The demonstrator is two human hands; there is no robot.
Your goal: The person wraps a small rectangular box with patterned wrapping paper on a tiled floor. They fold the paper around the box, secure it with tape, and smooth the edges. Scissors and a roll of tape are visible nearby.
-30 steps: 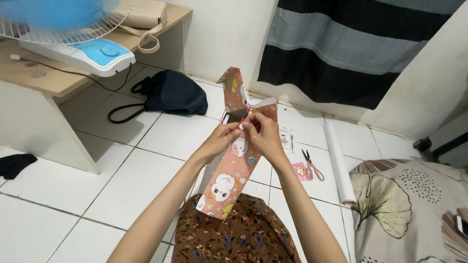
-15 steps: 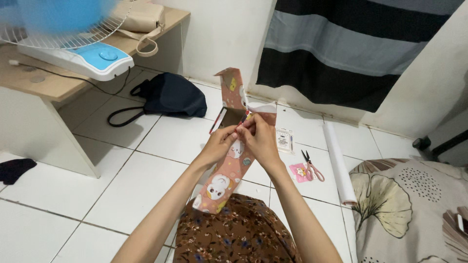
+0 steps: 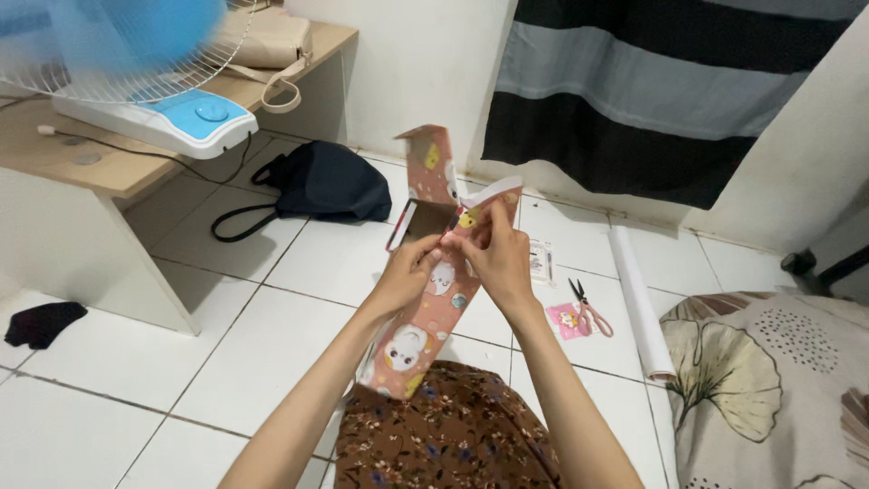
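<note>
I hold a long box wrapped in pink paper with cartoon animals (image 3: 412, 340) upright over my lap. Its top end is unclosed, with a loose paper flap (image 3: 427, 158) sticking up and a white-backed flap (image 3: 496, 190) curling to the right. My left hand (image 3: 405, 272) grips the box just below the unclosed end. My right hand (image 3: 496, 252) pinches the paper at the top edge, fingertips touching those of my left hand.
Pink-handled scissors (image 3: 587, 310) and a white paper roll (image 3: 638, 299) lie on the tiled floor to the right. A dark bag (image 3: 321, 181) lies ahead on the left. A low wooden desk (image 3: 109, 158) carries a running fan (image 3: 136, 63). A patterned cushion (image 3: 769, 389) sits at right.
The box has tilted slightly and sunk a little toward my lap. My right fingers have shifted up onto the white-backed flap, which now curls outward.
</note>
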